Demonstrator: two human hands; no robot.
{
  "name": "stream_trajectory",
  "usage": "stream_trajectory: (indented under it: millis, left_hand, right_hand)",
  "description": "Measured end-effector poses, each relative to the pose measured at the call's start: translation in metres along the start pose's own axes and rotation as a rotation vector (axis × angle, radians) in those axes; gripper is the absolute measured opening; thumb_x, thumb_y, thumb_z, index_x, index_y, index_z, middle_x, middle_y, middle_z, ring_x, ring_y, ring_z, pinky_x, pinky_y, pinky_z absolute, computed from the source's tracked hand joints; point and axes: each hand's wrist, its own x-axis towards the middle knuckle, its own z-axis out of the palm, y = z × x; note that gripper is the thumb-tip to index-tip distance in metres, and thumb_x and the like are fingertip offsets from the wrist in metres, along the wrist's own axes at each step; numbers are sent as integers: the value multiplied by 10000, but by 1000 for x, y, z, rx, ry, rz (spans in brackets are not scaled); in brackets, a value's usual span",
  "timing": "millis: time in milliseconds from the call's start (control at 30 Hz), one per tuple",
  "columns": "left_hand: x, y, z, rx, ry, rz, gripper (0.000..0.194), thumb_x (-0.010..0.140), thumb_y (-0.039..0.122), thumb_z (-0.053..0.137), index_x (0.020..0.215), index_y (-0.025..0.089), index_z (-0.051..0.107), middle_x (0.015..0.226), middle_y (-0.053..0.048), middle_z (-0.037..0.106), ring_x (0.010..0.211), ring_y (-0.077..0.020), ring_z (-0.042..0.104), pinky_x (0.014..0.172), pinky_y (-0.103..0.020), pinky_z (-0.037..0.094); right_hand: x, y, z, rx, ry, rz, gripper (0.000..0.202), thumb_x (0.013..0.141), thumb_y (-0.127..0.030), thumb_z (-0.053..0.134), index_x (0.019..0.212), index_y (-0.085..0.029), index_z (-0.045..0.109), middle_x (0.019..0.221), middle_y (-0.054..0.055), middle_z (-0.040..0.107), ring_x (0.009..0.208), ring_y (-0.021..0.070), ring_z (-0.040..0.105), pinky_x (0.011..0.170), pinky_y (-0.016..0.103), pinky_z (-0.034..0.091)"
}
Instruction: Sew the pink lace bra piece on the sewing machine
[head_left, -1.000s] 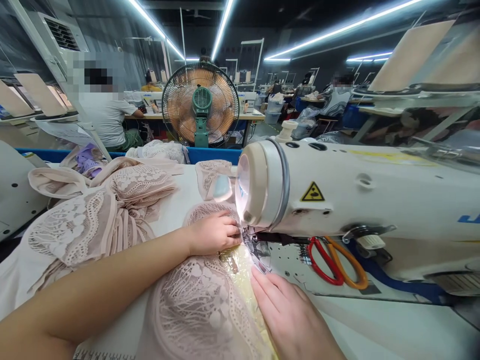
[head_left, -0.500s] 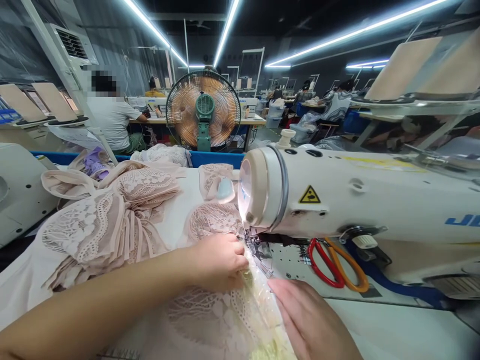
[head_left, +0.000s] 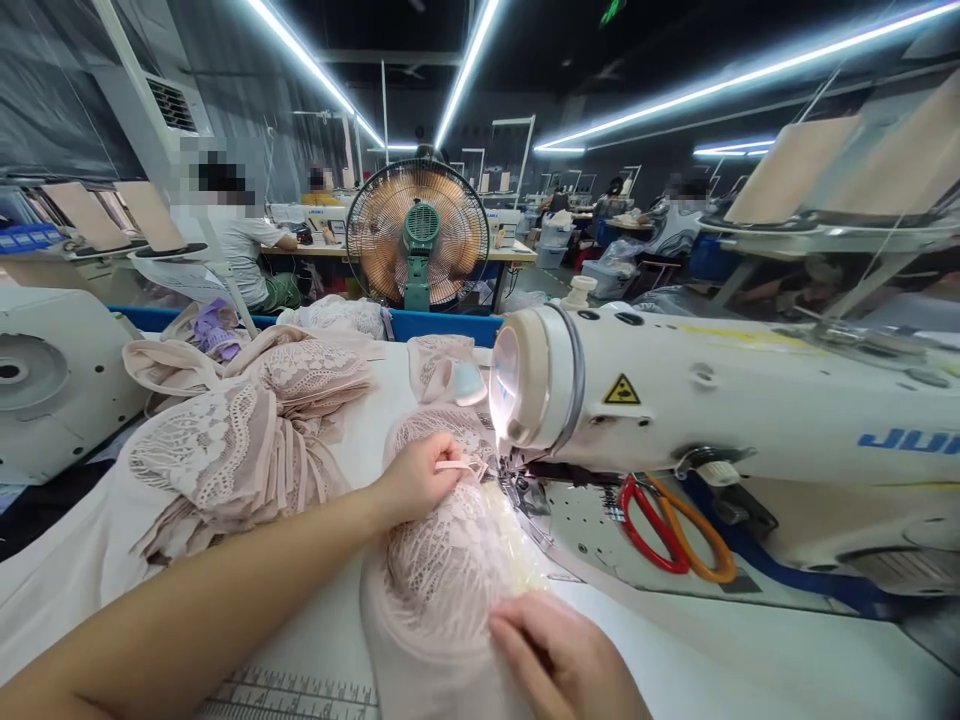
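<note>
A pale pink lace piece [head_left: 442,580] lies on the sewing table, humped up in front of the needle. My left hand [head_left: 416,480] pinches its far edge and a thin pink strap just left of the presser foot [head_left: 517,485]. My right hand [head_left: 562,665] grips the near edge of the same lace at the bottom of the view. The white sewing machine [head_left: 675,400] stands to the right, its lamp lighting the fabric under the needle.
A stack of pink lace pieces [head_left: 240,440] sits to the left. Red and orange scissors [head_left: 667,530] lie under the machine arm. A standing fan [head_left: 418,235] is behind the table, another machine [head_left: 52,370] at far left, and people sit at benches beyond.
The lace has been pulled back from the needle toward me and bunched up. My right hand slid nearer and now grips the edge; my left hand pinches the strap.
</note>
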Motion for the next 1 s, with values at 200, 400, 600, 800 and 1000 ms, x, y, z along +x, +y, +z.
stream_trajectory:
  millis: [200, 400, 600, 800, 1000]
  left_hand:
    - [-27, -1, 12, 698, -173, 227, 412, 773, 174, 514, 1175, 248, 566, 874, -65, 602, 648, -208, 581, 528, -264, 398]
    - [-22, 21, 23, 871, -291, 192, 349, 734, 212, 580, 1082, 235, 602, 817, -71, 595, 527, -207, 575, 427, -249, 352]
    - [-24, 24, 26, 904, -325, 279, 474, 742, 201, 580, 1214, 242, 553, 812, -71, 608, 525, -182, 547, 420, -242, 311]
    - [-21, 26, 25, 767, -203, 321, 257, 733, 113, 570, 935, 222, 685, 773, -53, 571, 699, -209, 569, 491, -252, 341]
    - [-16, 26, 19, 781, -251, 242, 468, 649, 101, 615, 1098, 236, 631, 869, -60, 601, 634, -210, 595, 469, -256, 360]
  right_hand:
    - [15, 20, -21, -115, 84, 79, 304, 896, -250, 354, 918, -263, 657, 769, 23, 695, 649, 187, 654, 516, 262, 480]
    - [4, 36, -12, -390, 80, -36, 458, 808, -129, 349, 1122, -291, 642, 705, 6, 707, 552, 183, 633, 458, 246, 436]
    - [-5, 43, -7, -457, 33, -45, 469, 769, -106, 341, 1064, -293, 654, 618, -10, 663, 509, 176, 589, 440, 239, 398]
    - [-5, 45, -2, -502, 86, -78, 471, 785, -108, 326, 1060, -305, 654, 640, -6, 662, 523, 177, 583, 440, 243, 389]
    - [-3, 41, -5, -370, -29, 25, 473, 772, -128, 330, 1105, -271, 633, 686, 6, 682, 567, 194, 608, 463, 268, 410]
